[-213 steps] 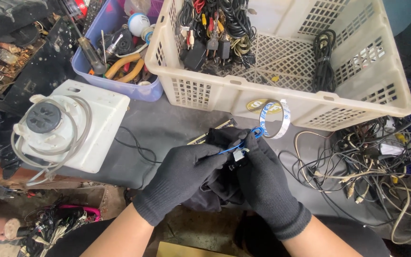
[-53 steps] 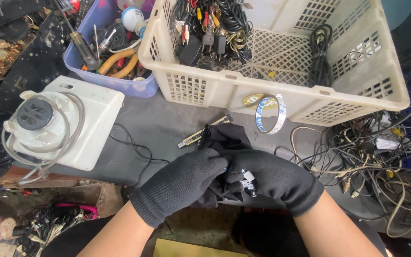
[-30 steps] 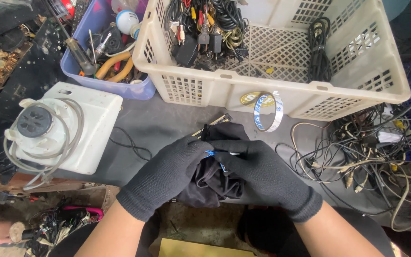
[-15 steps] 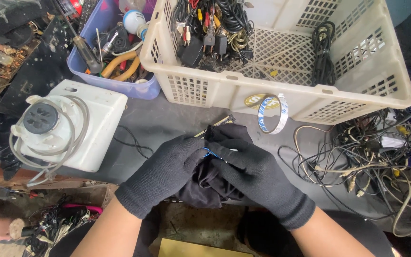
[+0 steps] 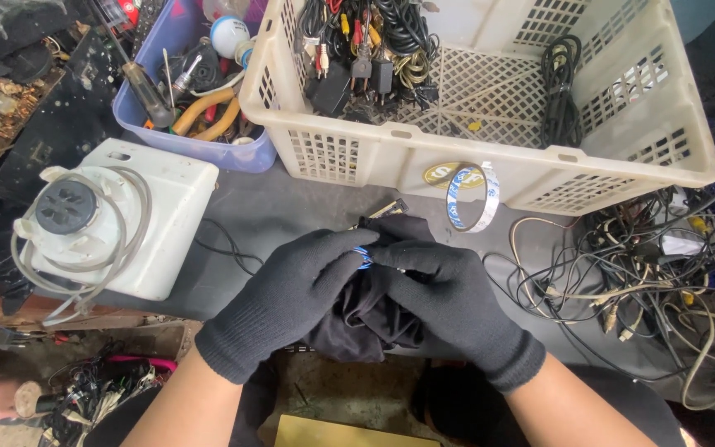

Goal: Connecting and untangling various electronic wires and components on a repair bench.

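Both my hands wear black knit gloves and meet over a small dark bundle [image 5: 366,310] of black cloth or casing at the near edge of the grey table [image 5: 275,207]. My left hand [image 5: 287,302] pinches a thin blue and white band [image 5: 362,256] at the top of the bundle. My right hand [image 5: 448,302] presses on the same spot from the right, its fingertips touching the left ones. A small metal connector [image 5: 388,209] sticks out behind the bundle.
A cream plastic basket [image 5: 490,165] holding black cables and plugs stands at the back, a tape loop [image 5: 471,196] leaning on it. A purple tub [image 5: 192,141] of tools is back left, a white device [image 5: 109,219] left, tangled wires [image 5: 647,273] right.
My hands have stayed together on the bundle, turning it slightly. The blue band that was stretched out earlier now sits pinched between the fingertips.
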